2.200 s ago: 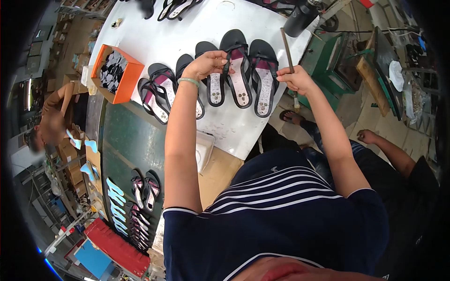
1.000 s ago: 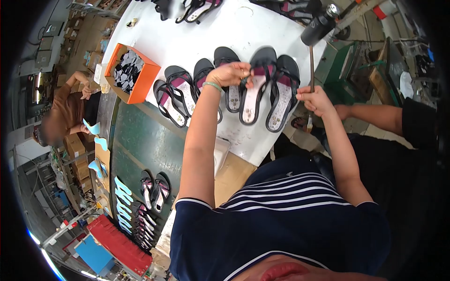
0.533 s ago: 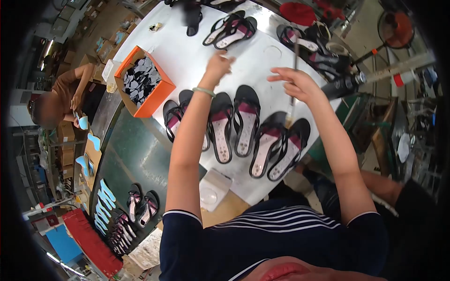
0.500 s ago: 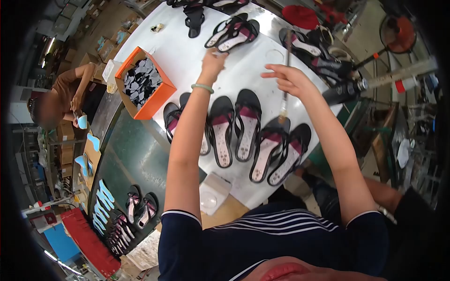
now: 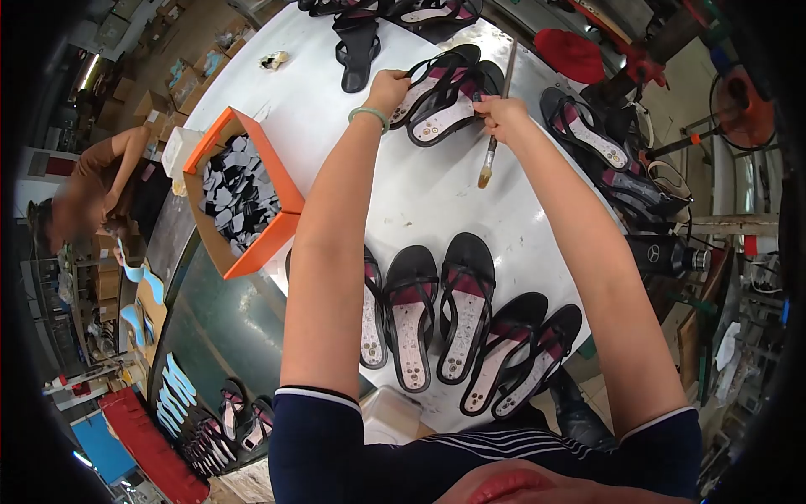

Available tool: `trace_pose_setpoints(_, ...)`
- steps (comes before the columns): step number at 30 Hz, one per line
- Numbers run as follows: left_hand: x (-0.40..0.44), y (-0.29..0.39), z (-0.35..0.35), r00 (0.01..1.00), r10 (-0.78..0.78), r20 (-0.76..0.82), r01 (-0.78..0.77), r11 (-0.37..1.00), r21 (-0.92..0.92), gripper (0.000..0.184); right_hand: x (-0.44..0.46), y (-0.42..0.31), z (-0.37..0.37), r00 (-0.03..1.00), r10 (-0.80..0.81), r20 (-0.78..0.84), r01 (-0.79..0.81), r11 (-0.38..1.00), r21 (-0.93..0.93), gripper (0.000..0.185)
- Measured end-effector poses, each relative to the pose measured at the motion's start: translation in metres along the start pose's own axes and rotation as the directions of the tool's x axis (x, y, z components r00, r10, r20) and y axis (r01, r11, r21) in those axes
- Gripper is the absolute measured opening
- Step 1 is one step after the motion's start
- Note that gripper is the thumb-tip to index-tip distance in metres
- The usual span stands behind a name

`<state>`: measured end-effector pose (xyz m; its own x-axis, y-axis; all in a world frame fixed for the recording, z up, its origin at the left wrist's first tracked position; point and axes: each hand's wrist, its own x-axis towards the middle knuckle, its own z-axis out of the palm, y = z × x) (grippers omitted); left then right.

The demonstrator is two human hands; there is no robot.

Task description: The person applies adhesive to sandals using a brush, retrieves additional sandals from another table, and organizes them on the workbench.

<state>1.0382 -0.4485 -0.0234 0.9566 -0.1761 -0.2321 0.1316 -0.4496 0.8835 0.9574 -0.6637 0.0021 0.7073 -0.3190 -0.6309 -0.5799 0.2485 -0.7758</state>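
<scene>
At the far part of the white table, a pair of black thong sandals [image 5: 445, 113] with pink-and-maroon insoles lies between my hands. My left hand [image 5: 389, 91], a green bangle on its wrist, is closed on the left edge and strap of this pair. My right hand [image 5: 504, 118] is closed around a thin brush [image 5: 485, 172], bristles pointing toward me, while its fingertips touch the right sandal's side. Closer to me stands a row of similar sandals [image 5: 410, 323], partly hidden by my left forearm.
An orange box [image 5: 281, 181] of dark cut pieces stands on the left. More sandals [image 5: 358, 55] lie at the back and right [image 5: 583, 130]. A black bottle [image 5: 663, 254] is at the right edge. Another person [image 5: 113, 181] works at far left, holding something light blue.
My view has shifted forward over the table. My left hand has taken hold of the far pair. My right hand has moved in beside it, carrying the brush, and its fingers have closed.
</scene>
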Motion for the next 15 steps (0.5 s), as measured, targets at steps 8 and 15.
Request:
trace_pose_setpoints(8, -0.073, 0.010, -0.013, 0.989, -0.137, -0.049, 0.089, 0.835, -0.544, 0.027, -0.027, 0.000, -0.051, 0.871, 0.110, 0.479, -0.189, 0.975, 0.120, 0.027)
trace_pose_setpoints(15, -0.209, 0.039, -0.035, 0.982, -0.097, -0.165, -0.026, 0.785, -0.619, 0.029, -0.103, -0.004, -0.051, 0.777, 0.057, 0.627, -0.121, 0.991, 0.060, 0.024)
